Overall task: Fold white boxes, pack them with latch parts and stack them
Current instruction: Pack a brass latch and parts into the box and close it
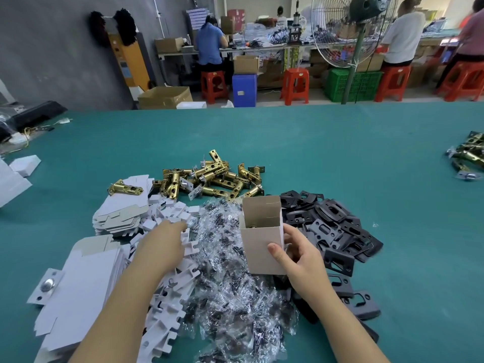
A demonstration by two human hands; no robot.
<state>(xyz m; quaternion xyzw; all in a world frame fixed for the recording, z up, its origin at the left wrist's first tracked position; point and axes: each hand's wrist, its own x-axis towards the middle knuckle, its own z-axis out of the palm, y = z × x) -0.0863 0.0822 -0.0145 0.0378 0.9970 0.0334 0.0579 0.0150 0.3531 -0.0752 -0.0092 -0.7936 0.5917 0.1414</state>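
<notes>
My right hand (pixel 296 260) grips an upright folded white box (pixel 262 239) with its top flap raised; a brass part shows inside. My left hand (pixel 162 244) reaches over a row of small white card inserts (pixel 178 286), fingertips touching them. Between my hands lies a heap of clear screw bags (pixel 230 284). Brass latch bolts (pixel 209 176) are piled beyond it, and one lies on the flat blanks. Black strike plates (pixel 335 226) spread to the right. Flat white box blanks (pixel 78 289) are stacked at my left.
The green table (pixel 340 153) stretches wide ahead. A second pile of latch parts (pixel 468 158) sits at the far right edge. Folded white boxes (pixel 25 165) stand at the far left. Beyond the table, people sit on red stools near a standing fan (pixel 358 35).
</notes>
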